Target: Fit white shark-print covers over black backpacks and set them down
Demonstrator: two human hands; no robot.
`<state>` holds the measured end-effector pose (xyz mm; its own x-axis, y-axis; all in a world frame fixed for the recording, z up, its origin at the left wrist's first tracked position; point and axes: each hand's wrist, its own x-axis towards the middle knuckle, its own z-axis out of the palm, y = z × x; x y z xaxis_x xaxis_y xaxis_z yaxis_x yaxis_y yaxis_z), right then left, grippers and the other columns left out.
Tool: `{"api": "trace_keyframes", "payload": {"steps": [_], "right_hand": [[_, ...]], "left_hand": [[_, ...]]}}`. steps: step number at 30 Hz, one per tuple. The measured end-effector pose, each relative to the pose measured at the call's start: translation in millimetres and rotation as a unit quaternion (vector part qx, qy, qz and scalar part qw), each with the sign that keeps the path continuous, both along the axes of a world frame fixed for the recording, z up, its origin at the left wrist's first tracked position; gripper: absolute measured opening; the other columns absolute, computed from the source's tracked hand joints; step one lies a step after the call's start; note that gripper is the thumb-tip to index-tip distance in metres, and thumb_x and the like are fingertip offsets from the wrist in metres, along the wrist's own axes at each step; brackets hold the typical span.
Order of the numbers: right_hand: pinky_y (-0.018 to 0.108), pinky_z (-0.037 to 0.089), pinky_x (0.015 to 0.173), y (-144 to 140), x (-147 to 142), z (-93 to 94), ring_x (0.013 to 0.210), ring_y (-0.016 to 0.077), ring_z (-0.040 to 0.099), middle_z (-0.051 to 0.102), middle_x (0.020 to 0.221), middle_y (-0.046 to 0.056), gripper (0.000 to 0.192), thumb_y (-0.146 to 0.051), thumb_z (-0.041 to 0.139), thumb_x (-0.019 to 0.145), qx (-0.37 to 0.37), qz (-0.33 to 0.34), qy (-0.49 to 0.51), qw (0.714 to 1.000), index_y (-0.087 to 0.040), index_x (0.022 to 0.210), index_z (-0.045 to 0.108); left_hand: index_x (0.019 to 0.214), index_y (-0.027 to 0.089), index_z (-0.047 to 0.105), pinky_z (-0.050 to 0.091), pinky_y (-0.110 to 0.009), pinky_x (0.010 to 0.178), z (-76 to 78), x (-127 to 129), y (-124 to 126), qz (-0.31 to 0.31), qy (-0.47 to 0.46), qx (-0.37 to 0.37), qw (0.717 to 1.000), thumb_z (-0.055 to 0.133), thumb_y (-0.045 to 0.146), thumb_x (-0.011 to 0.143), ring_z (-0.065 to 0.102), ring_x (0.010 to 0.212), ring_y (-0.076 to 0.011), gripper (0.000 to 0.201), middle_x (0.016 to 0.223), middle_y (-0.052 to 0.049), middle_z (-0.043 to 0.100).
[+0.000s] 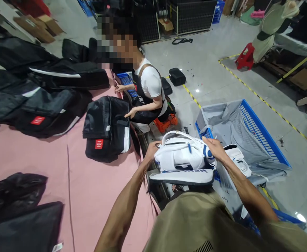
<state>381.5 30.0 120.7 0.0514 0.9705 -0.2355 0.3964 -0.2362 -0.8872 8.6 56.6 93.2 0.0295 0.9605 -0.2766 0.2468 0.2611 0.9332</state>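
A white bag [179, 154] with blue trim and dark lettering is held up in front of my body, between the pink table and a blue crate. My left hand [152, 151] grips its left end, the fingers partly hidden behind it. At the other end my right hand [214, 148] is closed on the bag's upper right side. A curved white handle stands up along the top, and a white flap with a black edge hangs towards me. Another white item [237, 159] lies in the crate beside my right forearm.
The pink-covered table [103, 192] carries several black bags, including a black bag with a red label [107, 129]. A co-worker [150, 84] sits across, one hand on that bag. The blue crate [263, 133] with grey lining stands at right. Yellow-black tape [269, 103] marks the floor.
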Motion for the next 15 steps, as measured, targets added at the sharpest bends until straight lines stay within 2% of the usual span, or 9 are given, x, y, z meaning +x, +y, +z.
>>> {"api": "trace_keyframes", "payload": {"steps": [2, 5, 7, 9, 12, 15], "right_hand": [[0.031, 0.024, 0.061, 21.0, -16.1, -9.9, 0.066, 0.0141, 0.031, 0.031, 0.062, -0.004, 0.076, -0.093, 0.058, 0.092, -0.027, 0.005, -0.028, 0.999, -0.028, 0.064, 0.030], [0.034, 0.027, 0.063, 49.7, -32.0, -36.0, 0.064, 0.0146, 0.032, 0.029, 0.056, -0.003, 0.080, -0.092, 0.058, 0.091, -0.068, -0.024, -0.073, 0.995, -0.029, 0.053, 0.028], [0.035, 0.031, 0.065, 62.3, -33.6, -50.3, 0.064, 0.0157, 0.035, 0.033, 0.054, -0.002, 0.079, -0.089, 0.057, 0.095, -0.061, -0.036, -0.090, 0.993, -0.030, 0.049, 0.030], [0.035, 0.037, 0.070, 69.2, -28.3, -56.9, 0.066, 0.0183, 0.044, 0.044, 0.054, 0.001, 0.076, -0.083, 0.055, 0.099, -0.049, -0.036, -0.101, 0.993, -0.029, 0.050, 0.038], [0.037, 0.044, 0.084, 67.3, -11.9, -50.6, 0.077, 0.0242, 0.061, 0.067, 0.068, 0.009, 0.068, -0.073, 0.053, 0.105, -0.043, -0.028, -0.131, 0.990, -0.025, 0.057, 0.059], [0.038, 0.047, 0.095, 43.5, 4.6, -26.6, 0.092, 0.0277, 0.070, 0.081, 0.092, 0.012, 0.058, -0.068, 0.052, 0.106, -0.019, -0.036, -0.167, 0.985, -0.023, 0.080, 0.078]], "left_hand": [[0.056, 0.024, 0.047, 0.029, -0.028, 0.063, -14.4, -13.4, -11.7, 0.021, 0.024, -0.017, 0.999, 0.073, 0.051, 0.073, 0.036, 0.071, -0.0149, 0.041, 0.061, 0.003, 0.047], [0.053, 0.025, 0.046, 0.032, -0.029, 0.063, -42.9, -11.4, -28.5, 0.039, 0.041, -0.039, 0.998, 0.069, 0.046, 0.073, 0.039, 0.068, -0.0157, 0.037, 0.056, 0.003, 0.046], [0.053, 0.024, 0.048, 0.035, -0.029, 0.065, -59.2, -2.9, -37.5, 0.048, 0.043, -0.044, 0.997, 0.066, 0.043, 0.074, 0.043, 0.068, -0.0171, 0.033, 0.055, 0.003, 0.047], [0.054, 0.024, 0.051, 0.039, -0.030, 0.068, -68.7, 4.2, -46.6, 0.054, 0.039, -0.042, 0.997, 0.065, 0.042, 0.074, 0.047, 0.070, -0.0183, 0.030, 0.056, 0.002, 0.050], [0.056, 0.024, 0.054, 0.044, -0.031, 0.072, -71.2, 9.5, -66.4, 0.064, 0.031, -0.036, 0.997, 0.067, 0.043, 0.076, 0.052, 0.073, -0.0202, 0.030, 0.059, 0.000, 0.057], [0.060, 0.024, 0.059, 0.050, -0.034, 0.078, -71.3, 19.4, -97.6, 0.077, 0.019, -0.029, 0.996, 0.069, 0.044, 0.077, 0.058, 0.079, -0.0230, 0.028, 0.064, -0.002, 0.064]]}}
